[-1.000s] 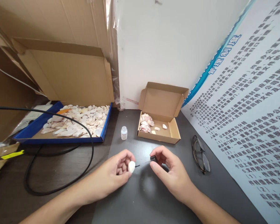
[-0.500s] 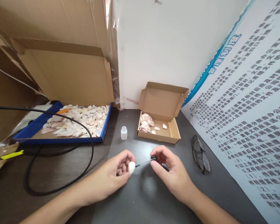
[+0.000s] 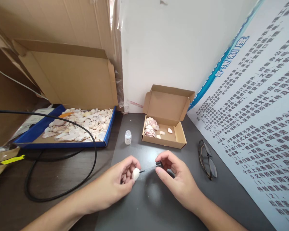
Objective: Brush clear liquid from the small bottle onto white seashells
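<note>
Between thumb and fingers, my left hand (image 3: 121,179) pinches a small white seashell (image 3: 135,174). Opposite it, my right hand (image 3: 174,173) grips the black cap of a small applicator brush (image 3: 159,164). The thin clear stem of the brush points left, and its dark tip is at the shell's right edge; whether it touches I cannot tell. A small clear glass bottle (image 3: 127,138), uncapped and bearing a pale label, stands upright on the table beyond my left hand.
A blue-edged cardboard box (image 3: 62,145) full of shells lies open at left, with a black cable (image 3: 95,154) looping before it. Behind my hands sits a smaller cardboard box (image 3: 163,143) holding several shells. Glasses (image 3: 207,160) rest at right, beside a printed poster (image 3: 255,112).
Hardly anything differs. The shell in my left hand has tilted slightly, and both hands stay in nearly the same place.
</note>
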Motion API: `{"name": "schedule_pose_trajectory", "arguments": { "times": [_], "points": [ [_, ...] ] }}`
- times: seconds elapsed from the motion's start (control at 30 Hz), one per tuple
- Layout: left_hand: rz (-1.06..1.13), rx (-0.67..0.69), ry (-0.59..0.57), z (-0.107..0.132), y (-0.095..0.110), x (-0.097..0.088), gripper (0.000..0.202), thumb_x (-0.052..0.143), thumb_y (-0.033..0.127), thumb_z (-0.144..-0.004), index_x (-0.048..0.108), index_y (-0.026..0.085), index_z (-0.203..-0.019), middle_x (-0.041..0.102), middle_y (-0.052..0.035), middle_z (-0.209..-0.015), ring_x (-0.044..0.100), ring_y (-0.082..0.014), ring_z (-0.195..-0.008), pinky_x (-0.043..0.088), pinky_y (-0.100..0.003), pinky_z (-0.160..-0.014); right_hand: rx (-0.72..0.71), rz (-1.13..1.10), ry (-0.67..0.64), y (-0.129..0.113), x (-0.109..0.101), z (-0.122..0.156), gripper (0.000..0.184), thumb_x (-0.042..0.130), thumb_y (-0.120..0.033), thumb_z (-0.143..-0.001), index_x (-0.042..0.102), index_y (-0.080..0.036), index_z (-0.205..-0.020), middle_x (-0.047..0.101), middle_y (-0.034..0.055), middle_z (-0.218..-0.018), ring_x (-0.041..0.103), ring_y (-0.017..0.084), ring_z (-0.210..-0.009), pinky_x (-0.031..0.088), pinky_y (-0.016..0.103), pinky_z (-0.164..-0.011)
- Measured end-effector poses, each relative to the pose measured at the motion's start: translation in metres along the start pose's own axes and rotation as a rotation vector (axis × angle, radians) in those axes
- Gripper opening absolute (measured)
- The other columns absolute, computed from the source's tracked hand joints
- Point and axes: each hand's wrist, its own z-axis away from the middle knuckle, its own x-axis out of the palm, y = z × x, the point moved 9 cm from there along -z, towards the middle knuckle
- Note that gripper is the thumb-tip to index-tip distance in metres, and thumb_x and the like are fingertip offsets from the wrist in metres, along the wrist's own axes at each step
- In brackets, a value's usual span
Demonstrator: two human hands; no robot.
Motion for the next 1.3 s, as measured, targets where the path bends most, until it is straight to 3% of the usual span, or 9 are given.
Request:
{"name": "schedule_pose_trajectory", "arguments": {
  "times": [0.27,0.83,1.0,1.13,1.3],
  "points": [
    [0.030,0.013,0.006,-0.001,-0.003,-0.001,0.023,0.051,0.034,-0.091,0.044,0.021,-0.109,0.043,0.0032,-0.086,0.037,-0.0128,-0.073,0.034,-0.026,-0.067,-0.007,0.003,0.006,-0.003,-0.002,-0.001,0.006,0.059,-0.022,-0.084,0.059,-0.021,-0.090,0.057,-0.0003,-0.076,0.054,0.015,-0.066,0.048,0.025,-0.059],
    [0.029,-0.029,0.027,-0.003,-0.013,-0.004,0.020,0.057,0.036,-0.091,0.046,0.021,-0.100,0.041,0.0043,-0.083,0.037,-0.0117,-0.071,0.034,-0.023,-0.064,0.001,0.017,0.003,0.001,0.001,0.000,0.010,0.061,-0.022,-0.085,0.061,-0.020,-0.094,0.059,0.0001,-0.077,0.055,0.014,-0.066,0.048,0.025,-0.060],
    [0.074,-0.014,0.042,-0.004,-0.016,-0.005,0.031,0.060,0.035,-0.089,0.044,0.022,-0.113,0.045,0.0037,-0.086,0.041,-0.0122,-0.074,0.036,-0.025,-0.069,-0.008,-0.014,0.034,-0.001,-0.003,0.000,0.008,0.060,-0.023,-0.085,0.060,-0.021,-0.092,0.059,0.0001,-0.077,0.055,0.015,-0.067,0.048,0.025,-0.059],
    [0.072,-0.018,0.035,-0.005,-0.020,-0.005,0.021,0.059,0.032,-0.089,0.044,0.021,-0.100,0.044,0.0041,-0.084,0.038,-0.0111,-0.071,0.033,-0.024,-0.064,0.001,0.002,0.009,0.002,0.000,0.001,0.010,0.061,-0.024,-0.085,0.062,-0.021,-0.096,0.059,-0.0001,-0.077,0.056,0.015,-0.068,0.048,0.026,-0.061],
    [0.076,-0.009,0.024,-0.005,-0.015,-0.005,0.018,0.058,0.029,-0.090,0.043,0.022,-0.098,0.041,0.0052,-0.082,0.034,-0.0106,-0.069,0.031,-0.023,-0.062,0.000,-0.015,0.028,0.002,-0.002,0.001,0.009,0.061,-0.024,-0.085,0.061,-0.021,-0.094,0.059,0.0000,-0.078,0.056,0.015,-0.068,0.048,0.026,-0.061]
  ]
}}
